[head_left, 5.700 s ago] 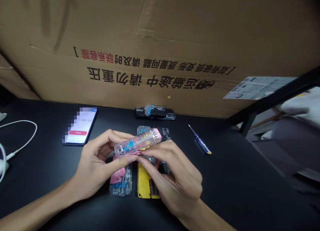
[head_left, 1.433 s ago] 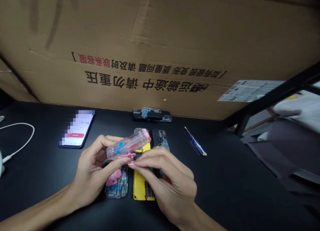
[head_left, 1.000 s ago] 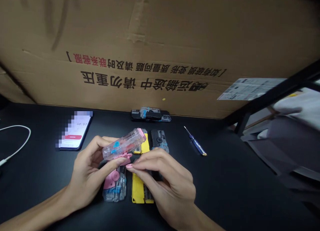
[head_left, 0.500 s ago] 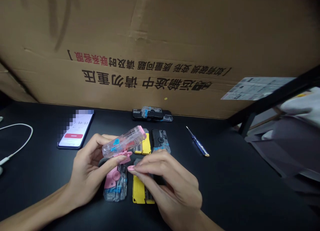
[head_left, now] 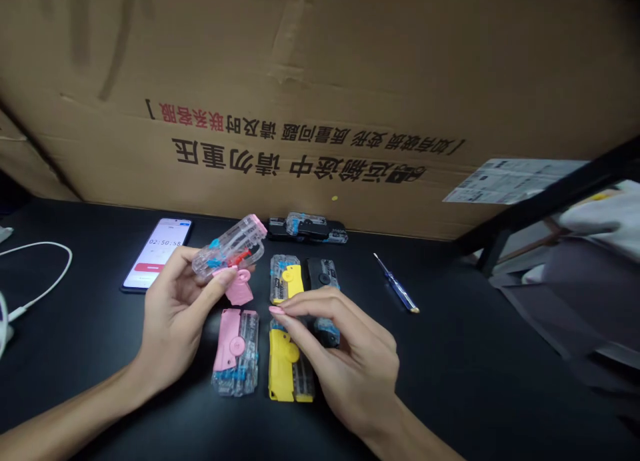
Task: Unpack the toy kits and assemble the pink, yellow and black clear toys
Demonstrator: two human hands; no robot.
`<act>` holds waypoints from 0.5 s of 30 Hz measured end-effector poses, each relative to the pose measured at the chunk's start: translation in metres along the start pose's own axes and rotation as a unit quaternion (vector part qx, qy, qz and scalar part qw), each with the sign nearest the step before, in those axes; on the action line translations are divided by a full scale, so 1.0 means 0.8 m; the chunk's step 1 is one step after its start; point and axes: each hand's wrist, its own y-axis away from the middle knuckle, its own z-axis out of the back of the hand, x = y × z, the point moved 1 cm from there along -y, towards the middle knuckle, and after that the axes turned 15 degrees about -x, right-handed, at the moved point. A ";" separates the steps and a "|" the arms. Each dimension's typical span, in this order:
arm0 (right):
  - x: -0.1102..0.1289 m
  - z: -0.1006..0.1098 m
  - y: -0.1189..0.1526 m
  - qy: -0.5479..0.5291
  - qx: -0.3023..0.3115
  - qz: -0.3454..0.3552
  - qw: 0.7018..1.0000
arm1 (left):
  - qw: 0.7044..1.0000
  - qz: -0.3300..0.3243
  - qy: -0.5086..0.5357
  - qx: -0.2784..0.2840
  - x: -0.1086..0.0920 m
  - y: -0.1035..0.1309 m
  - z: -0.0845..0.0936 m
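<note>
My left hand (head_left: 175,308) is closed around a clear plastic toy gun (head_left: 233,248) with a pink muzzle end, blue inner parts, a red trigger and a pink grip hanging below. Between the thumb and fingertips of my right hand (head_left: 345,354) is a small pink disc (head_left: 276,310), apart from the gun. Below the left hand lies a folded pink-and-clear toy gun (head_left: 237,351). Two folded yellow toy guns lie near the right hand, one nearer (head_left: 284,371) and one farther (head_left: 287,279). A black-and-clear one (head_left: 321,272) lies beside the farther yellow gun.
Further black and clear toy guns (head_left: 307,226) are piled by the cardboard box (head_left: 310,61) at the back. A screwdriver (head_left: 397,288) lies to the right. On the left are a phone (head_left: 159,248) showing a timer and a white cable (head_left: 45,294).
My left hand has lifted the toy gun up and leftward, away from the right hand; its red trigger and pink grip now show more. The right hand still pinches the pink disc, slightly higher.
</note>
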 end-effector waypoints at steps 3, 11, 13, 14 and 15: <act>-0.013 -0.001 -0.007 0.026 0.015 -0.038 0.999 | 1.000 0.006 0.004 -0.015 0.002 -0.008 -0.001; -0.039 -0.027 -0.055 0.128 0.235 0.011 0.963 | 0.999 0.014 0.009 -0.044 -0.005 -0.013 -0.003; -0.045 -0.036 -0.064 0.133 0.269 0.032 0.953 | 0.999 0.008 0.011 -0.045 -0.007 -0.012 -0.004; -0.048 -0.041 -0.068 0.136 0.282 0.040 0.949 | 0.999 0.004 0.012 -0.047 -0.008 -0.012 -0.004; -0.051 -0.046 -0.070 0.139 0.294 0.047 0.945 | 0.999 0.001 0.012 -0.050 -0.009 -0.013 -0.004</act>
